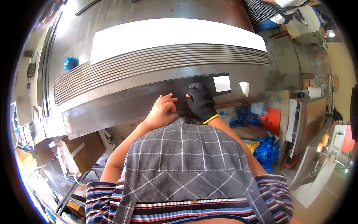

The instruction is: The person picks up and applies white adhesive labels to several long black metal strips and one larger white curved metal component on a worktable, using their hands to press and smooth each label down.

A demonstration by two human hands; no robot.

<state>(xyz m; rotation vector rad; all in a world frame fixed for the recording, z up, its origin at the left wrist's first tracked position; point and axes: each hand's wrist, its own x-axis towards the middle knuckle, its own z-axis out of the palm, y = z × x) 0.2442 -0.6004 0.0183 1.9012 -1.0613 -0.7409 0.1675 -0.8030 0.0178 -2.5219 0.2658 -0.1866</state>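
A long, dark flat metal strip (149, 91) lies along the near edge of the metal-topped table. My right hand (201, 100), in a black knit glove with a yellow cuff, is closed over the strip. A small bit of orange-red shows at its fingers; the rest of what it grips is hidden. My bare left hand (162, 111) rests by the strip's near edge, fingers bent but apart, with nothing visible in them. To the right of the glove, a white square (222, 83) lies on the strip's end. Beside that is a small white folded piece (244, 88).
Behind the strip lies a row of several thin metal bars (160, 63), then a large white sheet (175, 33). A crumpled blue wrapper (69, 63) sits at the left. Blue plastic (266, 151) is below the table's right side. Another person's striped sleeve (261, 13) shows far right.
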